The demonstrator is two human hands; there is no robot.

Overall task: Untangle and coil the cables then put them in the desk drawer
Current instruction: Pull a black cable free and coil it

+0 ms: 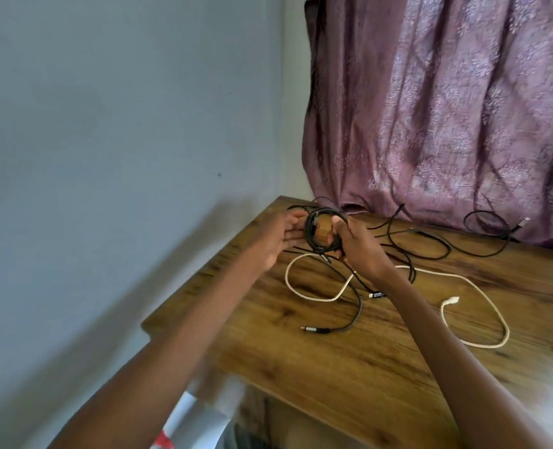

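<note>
Both grips hold a coiled black cable (322, 233) just above the wooden surface (349, 361): left hand (280, 239) cupping its left side, right hand (359, 246) curled round its right. Loose black cables (430, 244) and a white cable (482, 291) sprawl nearby, before a mauve curtain (446, 108).

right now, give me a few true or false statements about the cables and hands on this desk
1. Both hands hold a black coiled cable. True: the left hand and right hand are on either side of it.
2. The white cable is neatly coiled. False: it lies loose across the wooden desk.
3. More black cables lie uncoiled by the curtain. True.
4. The coil rests flat on the desk. False: it is held up, on edge.
</note>
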